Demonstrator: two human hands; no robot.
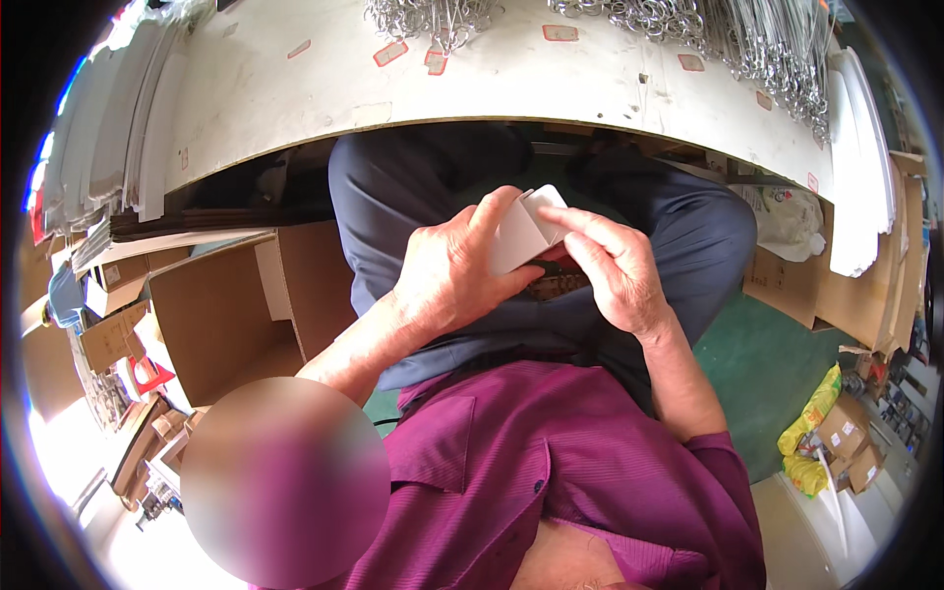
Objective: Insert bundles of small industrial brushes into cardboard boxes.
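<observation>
Above my lap I hold a small white carton (518, 236), tilted, with a flap (547, 200) standing up at its far right end. My left hand (450, 259) is wrapped round the carton's left side, thumb along the near edge and fingers at the far edge. At the flap end, my right hand (619, 268) touches the carton with its fingertips, the index finger reaching to the flap. Its other fingers are curled and partly hidden. What the carton contains, if anything, does not show.
Ahead stands a white table (472, 93) bearing bundles of metal wire pieces with rings (678, 20). White flat sheets (123, 118) are stacked at its left end, more (857, 167) at its right. An open cardboard box (221, 315) stands left of my legs; a yellow bag (808, 428) lies right.
</observation>
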